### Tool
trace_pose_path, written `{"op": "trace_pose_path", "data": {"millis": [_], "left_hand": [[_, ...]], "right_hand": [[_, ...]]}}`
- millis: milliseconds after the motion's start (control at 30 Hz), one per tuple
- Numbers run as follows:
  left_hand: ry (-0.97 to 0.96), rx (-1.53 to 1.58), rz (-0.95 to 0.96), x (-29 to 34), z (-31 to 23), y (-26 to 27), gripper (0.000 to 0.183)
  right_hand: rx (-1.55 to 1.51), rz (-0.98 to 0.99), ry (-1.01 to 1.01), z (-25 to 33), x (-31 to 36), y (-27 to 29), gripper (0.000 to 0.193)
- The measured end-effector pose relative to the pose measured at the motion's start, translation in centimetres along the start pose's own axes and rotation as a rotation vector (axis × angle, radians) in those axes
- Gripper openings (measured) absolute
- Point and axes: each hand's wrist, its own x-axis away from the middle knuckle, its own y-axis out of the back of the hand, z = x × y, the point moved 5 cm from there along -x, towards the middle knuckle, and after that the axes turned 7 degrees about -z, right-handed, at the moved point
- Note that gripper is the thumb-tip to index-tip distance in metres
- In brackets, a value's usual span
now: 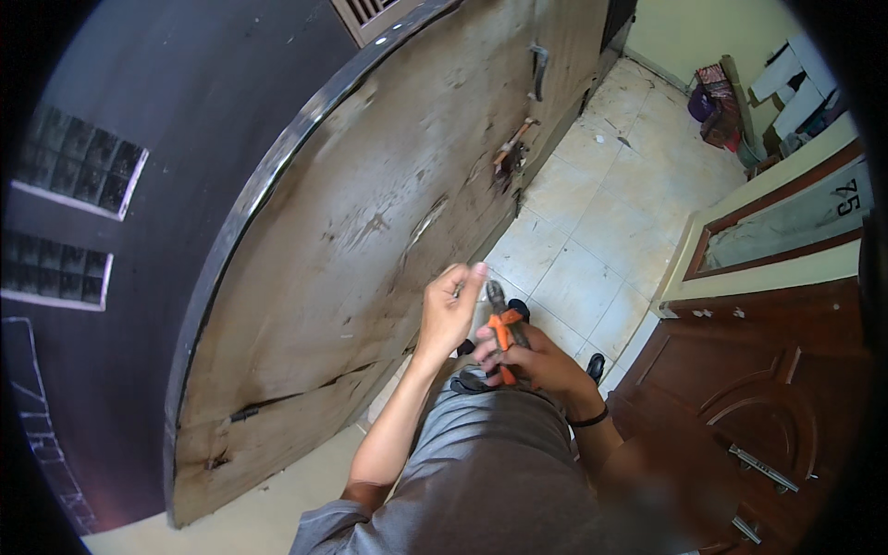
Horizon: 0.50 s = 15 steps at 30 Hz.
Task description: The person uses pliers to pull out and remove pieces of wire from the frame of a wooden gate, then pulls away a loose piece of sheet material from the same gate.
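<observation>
My right hand (546, 361) is wrapped round pliers (503, 326) with orange and black handles, their dark jaws pointing up and away from me. Close by on the left, my left hand (448, 310) is closed, its fingers curled and its thumb up against them. A small dark bit seems to show at its fingertips, too small to name. Both hands are in front of my body, just right of a large worn brown board (333, 268) with a metal-edged rim, and apart from each other.
On the board's far part lie a hammer (516, 139) and a dark curved handle (539, 74). A thin black piece (245, 413) is at its near left. White floor tiles (592, 277) run along the right, beside a brown wooden door (749, 388). Bags (717, 116) sit in the far corner.
</observation>
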Motion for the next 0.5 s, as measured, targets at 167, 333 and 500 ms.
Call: {"op": "trace_pose_path", "data": {"millis": [167, 333, 500], "left_hand": [[0.407, 0.489, -0.224, -2.7, 0.2, 1.1, 0.021], [0.381, 0.666, -0.326, -4.6, -7.1, 3.1, 0.012], [-0.099, 0.221, -0.432, -5.9, -15.4, 7.3, 0.026]], "right_hand": [[-0.148, 0.079, -0.107, -1.0, -3.4, 5.7, 0.059], [0.132, -0.208, 0.120, 4.3, -15.0, 12.7, 0.052], [0.970, -0.842, 0.709, 10.0, -25.1, 16.7, 0.067]]}}
